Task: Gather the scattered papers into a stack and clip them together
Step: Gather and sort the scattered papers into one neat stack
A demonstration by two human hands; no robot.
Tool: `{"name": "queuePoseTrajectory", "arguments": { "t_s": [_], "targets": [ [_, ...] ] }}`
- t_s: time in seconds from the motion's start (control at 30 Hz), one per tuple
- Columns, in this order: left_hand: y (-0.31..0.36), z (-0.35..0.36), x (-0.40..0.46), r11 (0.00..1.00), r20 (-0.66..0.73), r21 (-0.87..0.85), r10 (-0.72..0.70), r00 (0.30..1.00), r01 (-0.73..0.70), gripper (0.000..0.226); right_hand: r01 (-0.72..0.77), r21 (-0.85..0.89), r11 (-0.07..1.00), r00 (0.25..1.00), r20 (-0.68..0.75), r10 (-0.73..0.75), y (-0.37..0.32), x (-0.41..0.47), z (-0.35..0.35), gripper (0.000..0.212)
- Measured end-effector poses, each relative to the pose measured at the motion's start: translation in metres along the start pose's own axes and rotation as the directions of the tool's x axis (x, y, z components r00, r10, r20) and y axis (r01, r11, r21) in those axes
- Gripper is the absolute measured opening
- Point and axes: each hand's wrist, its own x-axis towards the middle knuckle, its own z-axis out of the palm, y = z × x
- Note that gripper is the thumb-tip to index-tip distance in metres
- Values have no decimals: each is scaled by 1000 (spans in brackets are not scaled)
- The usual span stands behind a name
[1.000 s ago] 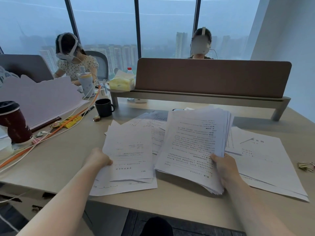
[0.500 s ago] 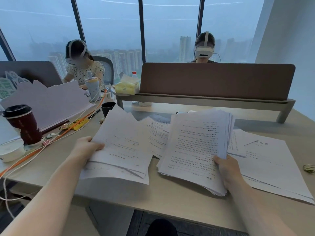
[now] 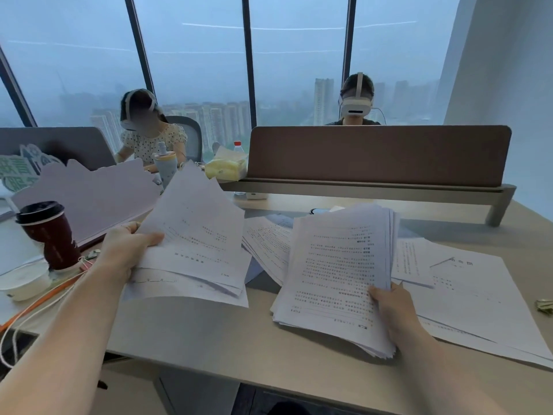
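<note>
Main stack (image 3: pixel 338 271) is in your right hand (image 3: pixel 389 307), pinched at its near right corner, thumb on top; its near end looks to rest on the desk (image 3: pixel 239 348), far end lifted. Long axis runs away from you, leaning slightly right.

Your left hand (image 3: pixel 128 250) is closed on a thinner bundle (image 3: pixel 194 241) at its left edge, thumb over the top sheet, raised off the desk and tilted up. It sits left of the stack, with a gap between them.

Coming move, as I read it: bundle goes right, onto the stack. Left hand carries, right just holds. Rotate the bundle so its long edges match first.

Loose sheets lie in the gap (image 3: pixel 269 244) and more to the right of the stack (image 3: pixel 466 289), nearer your right hand. Clips (image 3: pixel 544 305), I think, sit at the far right edge. Coffee cup (image 3: pixel 49 235) on the left, away from that route.
</note>
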Motion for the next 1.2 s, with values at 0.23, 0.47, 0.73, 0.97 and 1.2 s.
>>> {"name": "queuePoseTrajectory", "arguments": {
  "t_s": [0.23,0.47,0.73,0.97,1.2],
  "targets": [
    [15,-9,-5,998,-58,-16,65,996,-66,14,-24,-18,1000,996,82,25,-6,-12,18,16],
    [15,-3,-11,993,-73,-87,71,995,-77,11,-51,44,998,987,152,44,-13,-20,48,26],
    [-2,34,-22,979,47,-203,33,998,-23,25,-109,135,985,966,250,73,-18,-31,68,16],
    [-32,75,-41,987,237,-133,-58,970,92,16,-174,248,953,951,293,97,-19,-30,70,15],
    [-53,111,-48,975,388,-117,-131,912,189,30,-117,258,959,949,313,31,-20,-37,66,12]
  ]
}}
